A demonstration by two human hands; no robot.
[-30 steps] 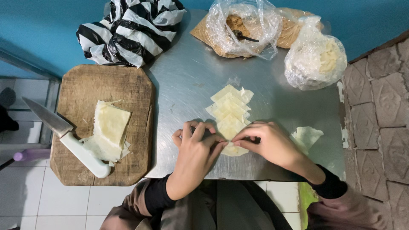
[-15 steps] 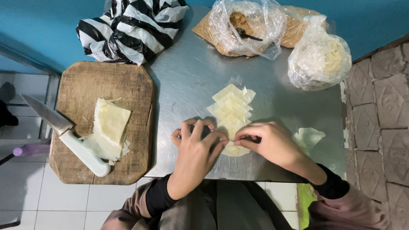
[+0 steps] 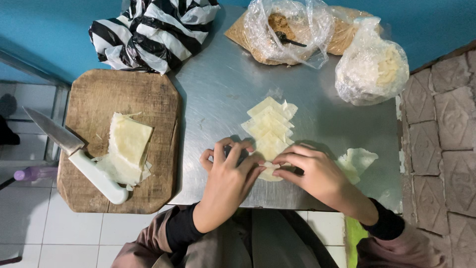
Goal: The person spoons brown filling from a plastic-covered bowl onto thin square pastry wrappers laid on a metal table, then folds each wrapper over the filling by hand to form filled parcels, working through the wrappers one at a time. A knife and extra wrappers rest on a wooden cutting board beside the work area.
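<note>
Here we pinch the nearest pale dough square [image 3: 270,168] between our left hand [image 3: 229,171] and right hand [image 3: 310,171], fingertips closed on its near edge at the metal table [image 3: 223,89] front. The overlapping row of squares [image 3: 269,124] fans away, keeping each reachable. The knife [image 3: 74,154] rests aside on the wooden cutting board [image 3: 99,94].

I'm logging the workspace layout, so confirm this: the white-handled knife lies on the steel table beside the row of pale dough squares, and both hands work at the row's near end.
One detail is wrong. The white-handled knife lies on the brown wooden cutting board, beside a stack of pale sheets, not on the steel table. The head view shows it. Both the left hand and right hand do work at the near end of the row of pale dough squares.
</note>
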